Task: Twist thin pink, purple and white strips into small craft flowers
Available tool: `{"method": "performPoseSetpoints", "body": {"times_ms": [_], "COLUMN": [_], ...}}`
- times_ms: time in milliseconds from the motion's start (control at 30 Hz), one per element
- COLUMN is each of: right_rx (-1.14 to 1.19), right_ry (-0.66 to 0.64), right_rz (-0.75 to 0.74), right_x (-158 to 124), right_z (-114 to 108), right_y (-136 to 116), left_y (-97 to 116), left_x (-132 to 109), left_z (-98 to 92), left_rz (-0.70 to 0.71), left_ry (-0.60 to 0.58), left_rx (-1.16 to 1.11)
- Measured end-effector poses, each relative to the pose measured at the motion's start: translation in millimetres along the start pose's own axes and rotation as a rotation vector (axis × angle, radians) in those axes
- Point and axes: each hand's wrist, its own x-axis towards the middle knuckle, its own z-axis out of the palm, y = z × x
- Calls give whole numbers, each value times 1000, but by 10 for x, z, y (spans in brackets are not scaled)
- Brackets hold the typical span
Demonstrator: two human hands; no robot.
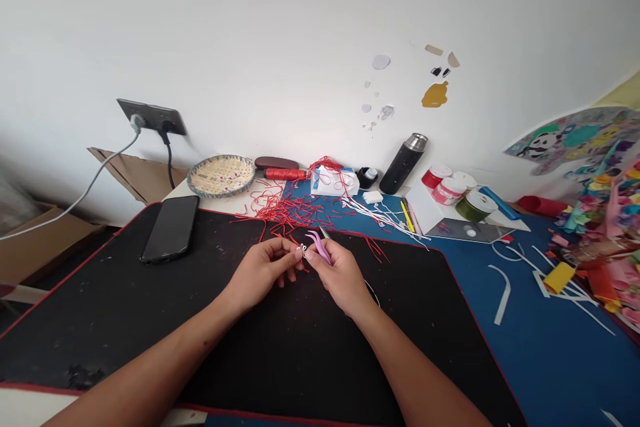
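My left hand (271,263) pinches a small looped white cord (303,249) between thumb and forefinger, above the black mat (300,360). From the other side, my right hand (339,271) meets it, its fingertips at the same cord. Lilac curved-tip tweezers (320,247) are tucked in my right hand, their points upward and leftward. A thin white strand shows beyond my right wrist. Just past my hands lies a tangle of cut red cords (287,209). Exactly how the white cord is knotted is too small to tell.
A phone (171,229) and a woven basket (221,175) are at left. Along the wall stand a red thread spool (285,174), a black flask (404,163) and ribbon spools (449,188) on a white box. Colourful paper flowers (615,233) crowd the right edge.
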Motion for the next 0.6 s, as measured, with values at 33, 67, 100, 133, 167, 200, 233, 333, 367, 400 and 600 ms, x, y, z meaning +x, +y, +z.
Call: {"method": "performPoseSetpoints", "body": {"times_ms": [33,67,100,133,167,200,233,333,367,400,600], "right_rx": [28,53,74,90,102,111,117,119,115,110,78], "right_ry": [-7,-10,-10,-7,-5,-4,-6,-21,-26,-30,-20], "right_rz": [16,28,34,38,40,43,46,57,60,62,54], "right_x": [3,6,8,9,10,10,9,4,3,2,-1], "right_z": [-4,-10,-18,-27,-36,-44,-50,-57,-56,-54,-38], "right_y": [14,24,29,29,25,19,11,-9,-12,-14,-13], "left_y": [9,20,29,36,40,42,41,38,37,38,55], "left_x": [3,5,7,6,4,1,-3,-17,-21,-24,-30], "left_z": [-5,-8,-9,-7,-3,2,8,20,22,23,31], "left_rz": [3,4,2,-2,-8,-14,-17,-12,-8,-5,17], "left_ry": [-8,-16,-24,-36,-51,-64,-77,-90,-87,-83,-69], "left_rx": [-11,-20,-26,-27,-24,-17,-8,18,25,34,62]}}
